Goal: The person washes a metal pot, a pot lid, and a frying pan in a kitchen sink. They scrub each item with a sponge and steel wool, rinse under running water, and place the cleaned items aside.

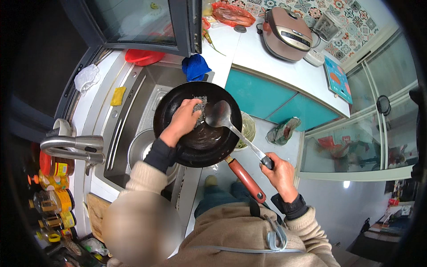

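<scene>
A dark frying pan (178,149) with a red-brown handle (247,180) rests over the right side of the sink, its handle toward my body. My left hand (181,119) reaches into the pan, its fingers closed on a grey steel wool scrubber (201,107). Close beside the scrubber is the broad metal head of a wok spatula (219,115). My right hand (281,175) grips the spatula's black handle end to the right of the pan. Wet streaks shine on the pan's inner surface.
Under the pan, the steel sink (118,151) holds a metal pot (138,144). A blue cloth (195,67), yellow sponge (118,96) and faucet (73,144) stand around it. Bottles and jars (55,201) line the left. A rice cooker (287,33) sits on the far counter; a bin (250,129) is below.
</scene>
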Motion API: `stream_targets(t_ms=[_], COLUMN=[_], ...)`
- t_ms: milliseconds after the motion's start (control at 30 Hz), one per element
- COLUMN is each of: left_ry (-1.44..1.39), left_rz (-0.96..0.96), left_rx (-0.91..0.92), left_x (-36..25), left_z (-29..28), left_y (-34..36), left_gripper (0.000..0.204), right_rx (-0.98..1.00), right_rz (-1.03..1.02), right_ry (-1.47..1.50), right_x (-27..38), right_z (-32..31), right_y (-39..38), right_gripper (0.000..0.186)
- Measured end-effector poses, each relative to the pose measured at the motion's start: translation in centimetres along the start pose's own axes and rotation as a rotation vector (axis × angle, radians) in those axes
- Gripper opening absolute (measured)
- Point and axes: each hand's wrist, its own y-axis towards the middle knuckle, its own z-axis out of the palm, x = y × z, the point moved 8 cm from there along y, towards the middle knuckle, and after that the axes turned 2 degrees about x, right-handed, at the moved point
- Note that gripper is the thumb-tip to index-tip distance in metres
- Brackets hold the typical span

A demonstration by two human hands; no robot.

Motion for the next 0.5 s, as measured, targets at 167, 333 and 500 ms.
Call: stream_targets(t_ms=[167,333,500], left_ry=[0.195,0.193,0.267], left_rz=[0.151,0.256,0.417], left_rx=[-0.086,-0.2,0.062], left_x=[-2.2,-6.5,-10.0], left_z=[1.5,3.4,4.0], left_y=[-3.0,-7.0,-8.8], left_gripper=[0.036,0.035,0.039], right_rx=[0.06,0.105,0.136], right_rz=[-0.069,-0.075,-0.015], right_ry=[0.015,0.004,0.052], right_x=[3.2,5.4,5.2], right_z=[1.6,3.1,4.0], right_y=[1.7,3.1,3.2], right_gripper=[0.026,0.028,0.028])
